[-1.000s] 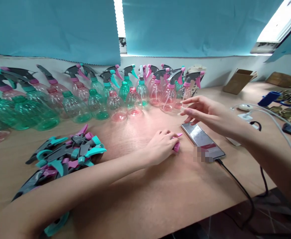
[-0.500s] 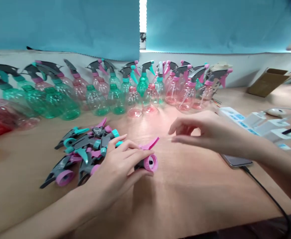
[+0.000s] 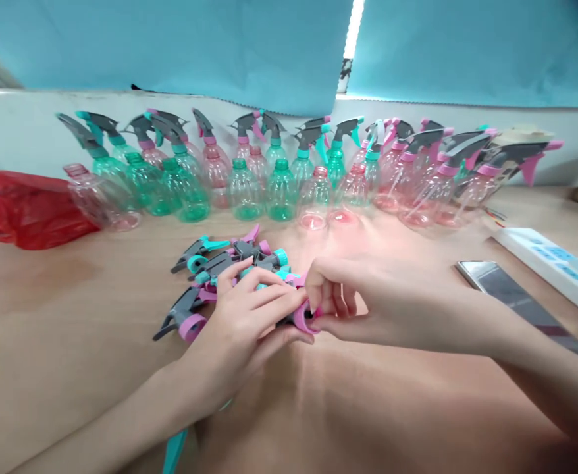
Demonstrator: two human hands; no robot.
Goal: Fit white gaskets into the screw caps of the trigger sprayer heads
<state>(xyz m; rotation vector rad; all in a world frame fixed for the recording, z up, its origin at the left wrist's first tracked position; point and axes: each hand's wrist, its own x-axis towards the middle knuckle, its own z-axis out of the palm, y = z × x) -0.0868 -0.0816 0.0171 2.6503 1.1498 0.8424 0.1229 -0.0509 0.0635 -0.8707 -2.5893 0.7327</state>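
Note:
My left hand [image 3: 254,316] is wrapped round a trigger spray head [image 3: 305,318], its pink collar facing right. My right hand [image 3: 348,299] has come to that collar, thumb and forefinger pinched at its opening. Whatever lies between those fingertips is hidden. Beyond and left of my left hand is a pile of loose spray heads [image 3: 214,266], grey with pink or teal parts. A teal piece [image 3: 174,453] shows below my left forearm, mostly covered.
Rows of pink and green bottles [image 3: 282,194] stand along the wall, many with spray heads on. A red plastic bag [image 3: 27,210] lies at the left. On the right are a phone [image 3: 521,303] and a white power strip [image 3: 555,263].
My right hand has moved left to the pink collar of the spray head in my left hand. The view has swung left, bringing the red bag further into sight.

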